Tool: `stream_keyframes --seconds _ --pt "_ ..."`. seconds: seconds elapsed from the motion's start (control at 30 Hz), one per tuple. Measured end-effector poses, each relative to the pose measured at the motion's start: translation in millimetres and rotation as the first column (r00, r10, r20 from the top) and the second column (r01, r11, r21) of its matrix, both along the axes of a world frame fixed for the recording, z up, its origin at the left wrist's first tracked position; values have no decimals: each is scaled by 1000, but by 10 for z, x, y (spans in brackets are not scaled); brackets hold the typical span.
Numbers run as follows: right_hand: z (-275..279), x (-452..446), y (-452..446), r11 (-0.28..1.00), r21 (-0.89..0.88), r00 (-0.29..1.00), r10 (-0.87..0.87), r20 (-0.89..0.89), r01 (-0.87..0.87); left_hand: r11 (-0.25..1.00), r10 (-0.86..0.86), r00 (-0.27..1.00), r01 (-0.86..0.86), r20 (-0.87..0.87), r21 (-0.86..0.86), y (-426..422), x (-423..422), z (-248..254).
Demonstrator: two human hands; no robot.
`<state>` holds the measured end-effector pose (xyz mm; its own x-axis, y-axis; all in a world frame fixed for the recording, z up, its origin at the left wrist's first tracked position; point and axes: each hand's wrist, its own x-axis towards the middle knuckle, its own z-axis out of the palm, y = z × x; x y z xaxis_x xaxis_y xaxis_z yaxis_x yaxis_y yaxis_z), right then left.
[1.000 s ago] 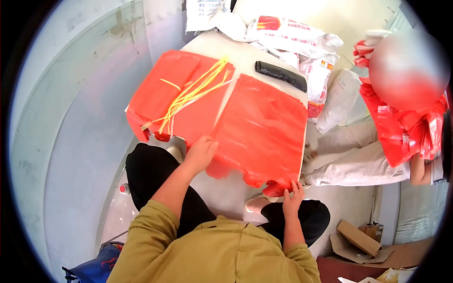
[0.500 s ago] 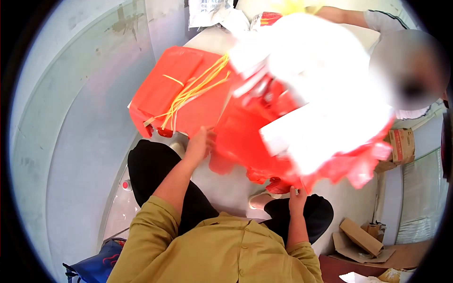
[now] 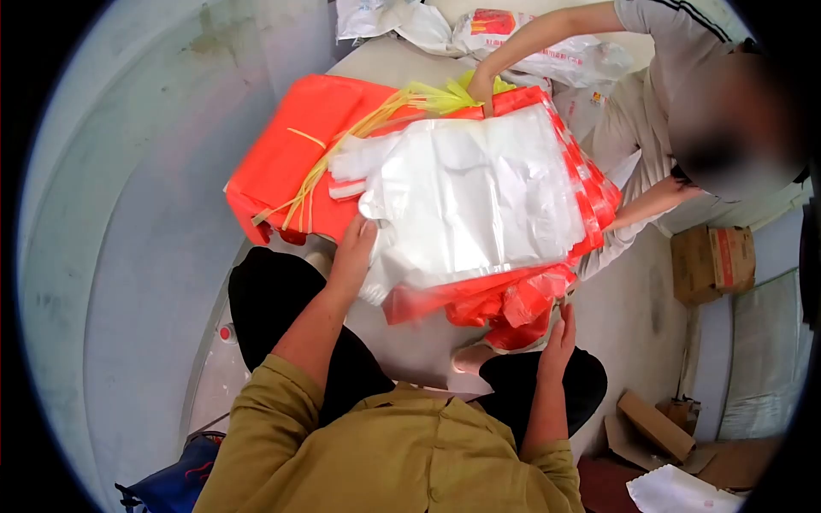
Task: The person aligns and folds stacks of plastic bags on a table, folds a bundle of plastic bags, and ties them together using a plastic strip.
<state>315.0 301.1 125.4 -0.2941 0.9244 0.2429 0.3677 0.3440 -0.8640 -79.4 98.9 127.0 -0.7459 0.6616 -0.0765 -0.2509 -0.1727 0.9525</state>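
A stack of clear-white plastic bags (image 3: 479,201) lies on top of red plastic bags (image 3: 599,201), whose crumpled ends hang toward me. My left hand (image 3: 351,256) is at the left edge of the white bags, its fingers stretched out and touching or very close to them. Below the hanging red ends is my right hand (image 3: 557,342), fingers straight and together, with nothing held. Beyond the left hand, a folded red bundle (image 3: 299,137) rests on the table with a bunch of yellow ties (image 3: 325,175) across it.
Across the table, a co-worker's hand (image 3: 483,90) reaches down at yellow-green plastic (image 3: 449,98); their other arm (image 3: 650,203) meets the stack's right side. Printed plastic packs (image 3: 547,51) lie behind. Cardboard boxes (image 3: 714,261) stand right, flattened cardboard (image 3: 654,427) lower right, a blue bag (image 3: 175,479) lower left.
The white and red bags have settled flatter and shifted left over the yellow ties. My right hand has let go of the red edge and straightened. The co-worker's hand has moved left.
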Motion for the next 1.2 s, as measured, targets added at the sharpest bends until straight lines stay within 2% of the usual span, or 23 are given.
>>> stream_keyframes --seconds 0.1,0.17,0.27,0.37,0.4,0.5,0.53,0.63,0.67,0.77,0.83,0.87,0.9,0.93,0.97,1.0,1.03,1.07,1.1,1.13,1.17,1.2 --pt "168 -275 320 999 -6 998 54 44 -54 954 60 981 -110 -184 -279 63 164 277" --pt "128 -325 652 993 -73 995 96 1 -95 963 29 987 -71 -160 -260 89 194 269" --pt "158 -554 832 964 -260 982 -6 -191 -45 960 -20 991 -18 -132 -281 151 268 332" --pt "31 -654 963 959 -283 1000 -29 12 31 923 -48 995 11 -88 -385 203 325 294" --pt "33 -680 952 953 -301 999 -31 -32 20 905 -58 995 20 -76 -425 240 315 277" --pt "41 -727 937 938 -347 986 -43 -161 -16 955 -60 981 3 -182 -297 307 341 221" --pt "38 -706 1023 928 -371 980 -111 -168 42 978 -67 995 50 -78 -201 352 341 121" --pt "86 -757 1139 912 -409 965 -140 -221 39 982 -89 991 70 -101 -175 456 461 166" --pt "93 -767 1137 915 -403 962 -120 -245 12 992 -109 994 109 16 -60 503 527 183" --pt "147 -902 1139 916 -391 947 -40 -319 -93 951 -281 955 263 -95 -162 673 772 182" --pt "258 -989 1163 873 -488 974 -103 -200 -8 869 -415 908 375 -62 -324 761 897 333" --pt "98 -1001 1334 911 -412 977 -80 -199 -9 800 -481 876 432 -16 -416 762 903 465" --pt "11 -1028 1429 944 -329 978 -58 -198 -11 750 -567 810 432 -149 -501 745 862 589" --pt "296 -1177 1272 901 -424 925 -81 -371 -92 698 -647 715 414 -267 -584 745 790 744" --pt "238 -1152 1327 899 -435 942 -99 -320 -54 648 -718 594 380 -363 -661 741 700 940" --pt "134 -1086 1429 897 -443 956 -115 -269 -16 507 -834 432 352 -344 -787 699 511 1280" --pt "60 -1043 1504 895 -446 967 -133 -217 23 594 -773 471 299 -426 -747 615 416 1490" --pt "58 -1024 1469 894 -447 947 -123 -298 -25 661 -666 536 101 -519 -744 604 329 1577" --pt "63 -1008 1428 892 -446 920 -113 -377 -74 755 -464 651 -65 -601 -653 604 220 1652" --pt "197 -1057 1283 868 -472 840 -137 -525 -153 856 -257 659 -183 -706 -483 637 72 1667" --pt "294 -1102 1185 844 -480 736 -167 -656 -237 870 -213 611 -235 -762 -432 721 -137 1577" --pt "317 -1114 1144 885 -388 722 -90 -686 -258 886 -209 521 -258 -828 -386 847 -331 1422"
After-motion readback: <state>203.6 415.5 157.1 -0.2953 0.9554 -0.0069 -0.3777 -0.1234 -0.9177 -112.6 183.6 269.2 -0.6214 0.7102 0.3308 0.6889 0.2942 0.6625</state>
